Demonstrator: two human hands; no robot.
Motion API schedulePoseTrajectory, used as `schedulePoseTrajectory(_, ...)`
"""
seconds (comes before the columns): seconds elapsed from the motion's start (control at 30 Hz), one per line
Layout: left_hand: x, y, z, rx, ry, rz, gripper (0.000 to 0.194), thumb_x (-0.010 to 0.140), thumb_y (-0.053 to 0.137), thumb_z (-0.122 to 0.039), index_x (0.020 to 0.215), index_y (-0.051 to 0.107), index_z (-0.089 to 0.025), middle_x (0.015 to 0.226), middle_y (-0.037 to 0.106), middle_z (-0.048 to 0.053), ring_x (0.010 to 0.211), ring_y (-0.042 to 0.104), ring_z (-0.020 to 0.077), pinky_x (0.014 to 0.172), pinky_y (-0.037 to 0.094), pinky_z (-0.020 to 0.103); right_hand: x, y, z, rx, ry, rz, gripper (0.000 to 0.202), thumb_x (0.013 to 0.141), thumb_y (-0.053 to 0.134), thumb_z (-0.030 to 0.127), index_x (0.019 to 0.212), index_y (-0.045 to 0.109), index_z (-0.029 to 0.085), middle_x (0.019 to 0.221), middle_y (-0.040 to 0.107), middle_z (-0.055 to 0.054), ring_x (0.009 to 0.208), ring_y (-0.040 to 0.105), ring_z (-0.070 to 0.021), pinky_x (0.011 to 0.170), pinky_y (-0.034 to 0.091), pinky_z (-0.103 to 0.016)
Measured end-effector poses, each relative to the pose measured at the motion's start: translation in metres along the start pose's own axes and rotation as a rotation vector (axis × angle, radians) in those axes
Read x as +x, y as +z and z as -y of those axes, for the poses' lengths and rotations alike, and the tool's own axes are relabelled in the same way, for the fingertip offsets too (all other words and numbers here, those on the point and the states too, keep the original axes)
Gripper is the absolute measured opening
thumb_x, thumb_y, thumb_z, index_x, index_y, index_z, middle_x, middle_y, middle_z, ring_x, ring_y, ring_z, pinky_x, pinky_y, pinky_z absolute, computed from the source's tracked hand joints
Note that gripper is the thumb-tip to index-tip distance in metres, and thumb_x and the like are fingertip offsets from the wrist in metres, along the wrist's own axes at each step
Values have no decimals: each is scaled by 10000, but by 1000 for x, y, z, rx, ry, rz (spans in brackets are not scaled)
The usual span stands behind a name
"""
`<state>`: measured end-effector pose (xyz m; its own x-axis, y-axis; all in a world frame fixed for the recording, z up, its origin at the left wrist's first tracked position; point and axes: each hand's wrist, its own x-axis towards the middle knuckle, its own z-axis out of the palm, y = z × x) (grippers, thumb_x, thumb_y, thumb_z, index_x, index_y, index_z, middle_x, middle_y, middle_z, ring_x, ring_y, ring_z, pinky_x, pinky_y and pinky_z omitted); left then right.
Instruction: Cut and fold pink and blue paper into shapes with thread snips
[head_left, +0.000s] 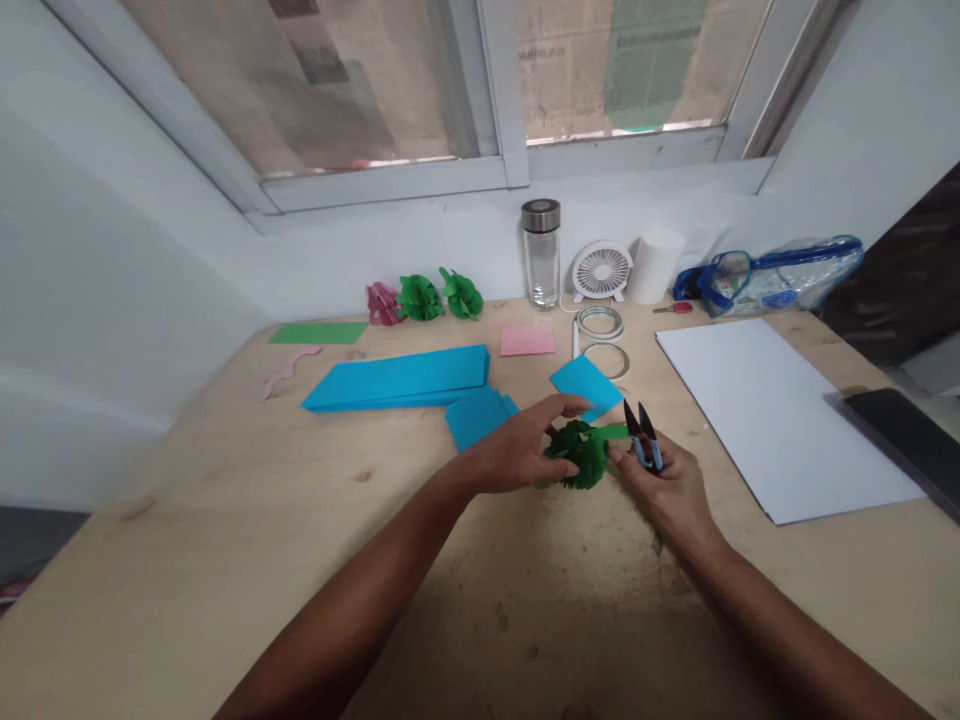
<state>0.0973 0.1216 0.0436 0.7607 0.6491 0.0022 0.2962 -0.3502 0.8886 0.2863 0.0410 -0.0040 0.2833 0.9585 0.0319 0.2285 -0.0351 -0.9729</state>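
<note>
Near the middle of the table, my left hand (517,447) curls its thumb and fingers around a dark green paper flower (583,458). My right hand (675,490) holds small thread snips (645,450) with light blue handles, their two black blades pointing up and apart. The thumb and fingertips of my right hand are at the flower's right side, by a lighter green paper strip (611,432). Just behind the flower lies a blue paper piece (585,383). Blue squares (476,418) are partly covered by my left hand.
Long blue strips (397,378) lie left. Finished-looking flowers, green (420,298) and pink (383,303), stand by the wall. A bottle (541,255), small fan (601,270) and tape rolls (600,321) are at the back; white sheets (780,415) and a black phone (907,440) are right.
</note>
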Motion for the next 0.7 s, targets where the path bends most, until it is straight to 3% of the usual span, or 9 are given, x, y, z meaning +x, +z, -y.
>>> schedulePoseTrajectory(0.2, -17, 7, 3, 28, -47, -163, 548, 734, 645, -237, 1246, 448, -248, 1317, 493, 90, 1200, 481, 250, 945, 438, 406, -1, -2, 3, -18, 6, -34, 373, 733, 656, 406, 1016, 666, 163, 578, 468, 53, 500, 390, -93, 471, 358, -230)
schedulePoseTrajectory(0.43, -28, 23, 1, 55, -105, -339, 274, 744, 631, -212, 990, 511, -215, 1120, 589, 58, 1039, 559, 203, 919, 436, 388, -4, -11, 6, 25, -73, -23, 371, 724, 682, 372, 1038, 666, 175, 551, 403, 71, 483, 386, -95, 470, 370, -236)
schedulePoseTrajectory(0.57, -29, 26, -3, 98, -75, -351, 113, 751, 617, -205, 796, 514, -202, 1063, 611, 48, 1010, 569, 192, 913, 421, 373, -4, -18, 2, 28, -103, -47, 348, 737, 687, 389, 1017, 684, 183, 580, 465, 48, 516, 430, -111, 500, 381, -243)
schedulePoseTrajectory(0.7, -31, 25, -5, 132, -58, -352, 61, 777, 581, -214, 749, 528, -199, 1038, 622, 55, 982, 584, 187, 882, 429, 348, 2, -23, -6, 18, -84, -137, 331, 801, 616, 444, 967, 705, 173, 622, 508, 27, 557, 472, -119, 547, 389, -250)
